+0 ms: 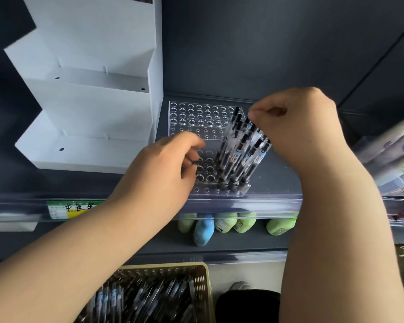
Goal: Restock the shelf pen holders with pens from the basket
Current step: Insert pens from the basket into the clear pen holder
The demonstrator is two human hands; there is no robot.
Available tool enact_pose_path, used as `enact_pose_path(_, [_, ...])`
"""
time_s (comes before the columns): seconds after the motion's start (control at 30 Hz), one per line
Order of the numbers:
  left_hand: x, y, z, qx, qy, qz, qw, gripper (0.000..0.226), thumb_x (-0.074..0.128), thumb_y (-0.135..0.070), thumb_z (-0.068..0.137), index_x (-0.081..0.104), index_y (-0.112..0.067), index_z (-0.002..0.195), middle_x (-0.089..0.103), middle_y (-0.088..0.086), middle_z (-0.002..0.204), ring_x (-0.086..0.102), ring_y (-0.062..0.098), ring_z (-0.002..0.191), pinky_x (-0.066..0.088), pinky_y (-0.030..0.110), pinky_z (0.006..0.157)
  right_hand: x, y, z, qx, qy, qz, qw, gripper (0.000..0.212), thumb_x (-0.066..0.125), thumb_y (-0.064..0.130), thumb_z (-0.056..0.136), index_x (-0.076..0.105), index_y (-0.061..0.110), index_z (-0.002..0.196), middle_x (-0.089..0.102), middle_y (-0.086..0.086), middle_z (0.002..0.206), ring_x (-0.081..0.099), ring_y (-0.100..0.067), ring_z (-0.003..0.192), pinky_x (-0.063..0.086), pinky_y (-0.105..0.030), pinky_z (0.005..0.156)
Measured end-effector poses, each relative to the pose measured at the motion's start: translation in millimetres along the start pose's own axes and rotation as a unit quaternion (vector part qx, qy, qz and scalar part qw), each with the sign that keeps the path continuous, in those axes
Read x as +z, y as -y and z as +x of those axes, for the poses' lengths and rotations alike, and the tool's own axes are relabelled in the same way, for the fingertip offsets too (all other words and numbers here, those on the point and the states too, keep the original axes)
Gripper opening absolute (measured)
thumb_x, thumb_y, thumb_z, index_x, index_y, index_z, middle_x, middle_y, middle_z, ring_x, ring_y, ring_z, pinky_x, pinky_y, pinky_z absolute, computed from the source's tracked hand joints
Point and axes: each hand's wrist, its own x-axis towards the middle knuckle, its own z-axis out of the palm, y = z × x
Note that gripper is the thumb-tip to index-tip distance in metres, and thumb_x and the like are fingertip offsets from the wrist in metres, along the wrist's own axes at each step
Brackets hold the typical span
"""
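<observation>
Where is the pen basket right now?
In the head view the basket sits at the bottom edge, left of centre, directly below the row of green and blue bottles, with pens heaped inside.

Dark grey back panel [266, 43] behind a dark shelf [275, 173] with a clear price rail [219, 203] and green-yellow label [68, 209]. White tiered stand [91, 101] at left. Green and blue bottles [204, 229] on the shelf below. Pale floor [243, 273].

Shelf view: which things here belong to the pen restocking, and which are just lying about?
In the job: clear pen holder, pens standing in it, basket below, left hand, right hand.
Just lying about: white display stand, green and blue bottles, shelf label.
</observation>
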Motion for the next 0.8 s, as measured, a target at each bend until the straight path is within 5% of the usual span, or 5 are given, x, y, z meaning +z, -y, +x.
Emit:
enact_pose_path(0.23, [-17.3,1.8,-28.0,0.074,0.020,0.097,0.992,0.037,0.067,-0.003,0.076,0.059,-0.017,0.110,0.067,-0.002,0.090,0.065,0.021,0.075,0.056,0.037,0.060,0.9,-0.3,2.4,0.001,-0.012,-0.019,1.000,0.014,0.061,0.018,0.086,0.073,0.026,0.088,0.062,0.006,0.078,0.060,-0.014,0.079,0.037,-0.020,0.066])
enact_pose_path(0.5, [-31.0,5.6,-59.8,0.054,0.014,0.111,0.992,0.045,0.071,-0.003,0.072,0.055,-0.021,0.110,0.066,-0.006,0.088,0.065,0.015,0.075,0.056,0.031,0.064,-1.1,-9.3,-0.1,-0.019,-0.006,-0.046,0.999,0.030,0.047,0.011,0.092,0.070,0.027,0.104,0.060,-0.006,0.100,0.044,-0.015,0.075,0.034,-0.021,0.071])
enact_pose_path(0.63, [-37.7,4.1,-73.8,0.034,0.016,0.120,0.992,0.040,0.071,-0.006,0.071,0.061,-0.019,0.108,0.065,-0.009,0.085,0.057,0.005,0.073,0.039,0.009,0.057,2.0,-3.9,-2.0,-0.015,-0.005,-0.046,0.999,0.040,0.040,0.006,0.091,0.068,0.027,0.110,0.057,-0.013,0.114,0.037,-0.010,0.053,0.034,-0.021,0.070])
enact_pose_path(0.73, [-39.6,4.1,-79.0,0.036,0.006,0.132,0.991,0.037,0.069,-0.007,0.071,0.063,-0.016,0.106,0.065,-0.008,0.084,0.051,0.008,0.078,0.039,0.017,0.072,5.3,0.3,-2.8,-0.008,0.007,-0.053,0.999,0.046,0.037,0.001,0.089,0.068,0.028,0.111,0.055,-0.014,0.113,0.036,-0.011,0.052,0.033,-0.022,0.067])
enact_pose_path(0.8, [-42.3,4.0,-80.6,0.038,0.012,0.152,0.988,0.037,0.071,-0.008,0.070,0.064,-0.016,0.106,0.065,-0.009,0.084,0.058,0.004,0.072,0.043,0.014,0.061,3.5,3.0,-3.2,-0.001,0.010,-0.060,0.998,0.048,0.037,0.001,0.090,0.067,0.029,0.113,0.050,-0.012,0.119,0.039,-0.020,0.057,0.035,-0.023,0.069])
